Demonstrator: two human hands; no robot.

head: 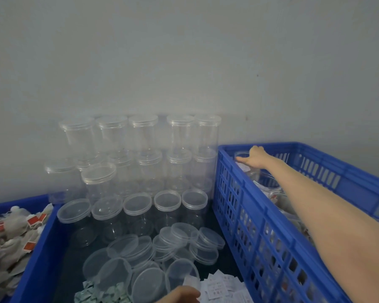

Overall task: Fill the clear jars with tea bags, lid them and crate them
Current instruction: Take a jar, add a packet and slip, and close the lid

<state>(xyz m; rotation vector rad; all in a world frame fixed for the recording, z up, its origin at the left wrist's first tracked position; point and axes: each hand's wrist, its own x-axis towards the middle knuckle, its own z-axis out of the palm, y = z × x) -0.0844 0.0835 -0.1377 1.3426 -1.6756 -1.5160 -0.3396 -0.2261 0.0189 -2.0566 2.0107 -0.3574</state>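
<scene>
Reaching right hand (255, 158) into blue crate (271, 248), fingers curled over lidded jar (242, 155). Left hand (179, 294) low by loose lids (162, 256); grip unclear.

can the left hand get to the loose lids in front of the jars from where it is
Probably yes. The left hand sits at the near edge, right beside the pile of loose lids, with nothing between them. It seems to be holding something pale already, which might hamper a grab.

No text can be read; print on the tea-bag tags (32, 220) and paper slips (223, 287) is blurred.
</scene>
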